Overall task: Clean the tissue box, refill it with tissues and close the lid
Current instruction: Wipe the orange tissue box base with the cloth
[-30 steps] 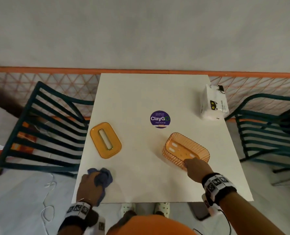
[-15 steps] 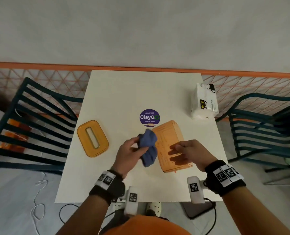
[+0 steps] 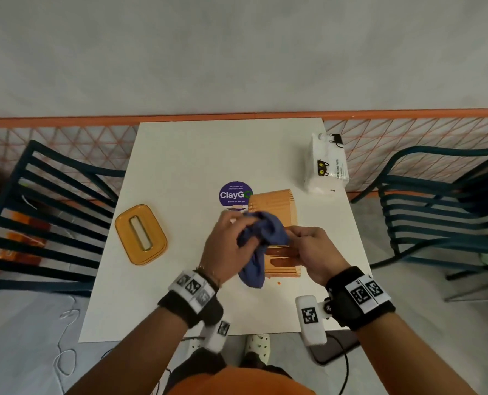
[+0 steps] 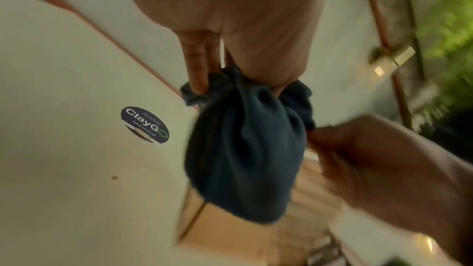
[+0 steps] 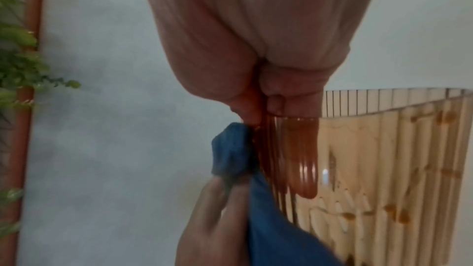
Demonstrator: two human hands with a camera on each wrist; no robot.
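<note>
The orange translucent tissue box [image 3: 277, 206] is tipped on its side above the middle of the white table [image 3: 180, 155]. My right hand [image 3: 308, 246] grips its near rim, thumb outside and fingers inside [image 5: 294, 149]. My left hand [image 3: 231, 238] holds a bunched blue cloth [image 3: 262, 232] against the box's left side; the cloth [image 4: 245, 149] hangs below the fingers. The orange lid [image 3: 140, 234] with its slot lies flat at the table's left. A white tissue pack [image 3: 325, 166] stands at the far right corner. Brown spots show on the box wall [image 5: 399, 169].
Dark green slatted chairs stand to the left [image 3: 46, 212] and right [image 3: 442, 212] of the table. A purple round sticker [image 3: 234, 193] marks the table centre. An orange mesh fence [image 3: 66, 143] runs behind. A phone and cable [image 3: 331, 352] lie on the floor near my feet.
My left hand carried the blue cloth from the table's near left corner to the box. My right hand lifted the box from upright onto its side and brought it toward the table's middle.
</note>
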